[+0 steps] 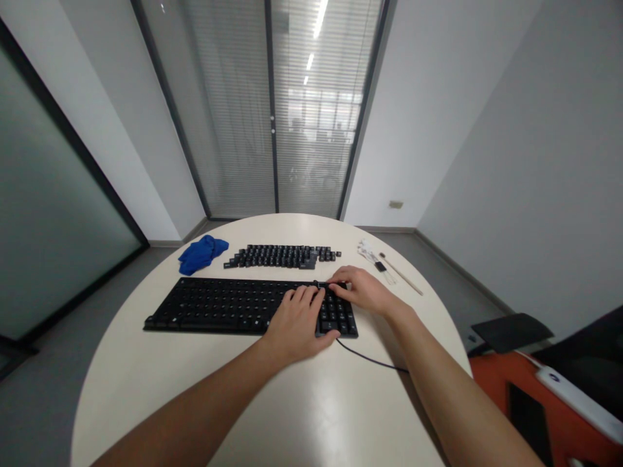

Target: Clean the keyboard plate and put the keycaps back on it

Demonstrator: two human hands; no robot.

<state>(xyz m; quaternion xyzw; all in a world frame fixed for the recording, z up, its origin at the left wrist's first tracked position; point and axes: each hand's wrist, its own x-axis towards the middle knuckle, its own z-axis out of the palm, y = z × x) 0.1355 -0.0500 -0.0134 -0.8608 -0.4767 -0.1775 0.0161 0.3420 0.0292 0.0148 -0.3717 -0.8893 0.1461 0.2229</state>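
Observation:
A black keyboard [214,305] lies across the table, most of its left and middle showing bare key sockets. Keys stand on its right-hand number pad. My left hand [296,321] rests over the right part of the keyboard, fingers spread and thumb near the front edge. At the back edge above the number pad is my right hand [363,288], thumb and fingers bent close together; whatever lies between them is hidden. Behind the keyboard, loose black keycaps [275,257] are laid out in rows.
A crumpled blue cloth [200,254] sits at back left. To the right lie a thin wooden-handled brush [402,274], a wire tool with a black grip [380,266] and small white pieces [366,248]. A cable [367,358] runs under my right forearm. An orange chair [491,376] stands right.

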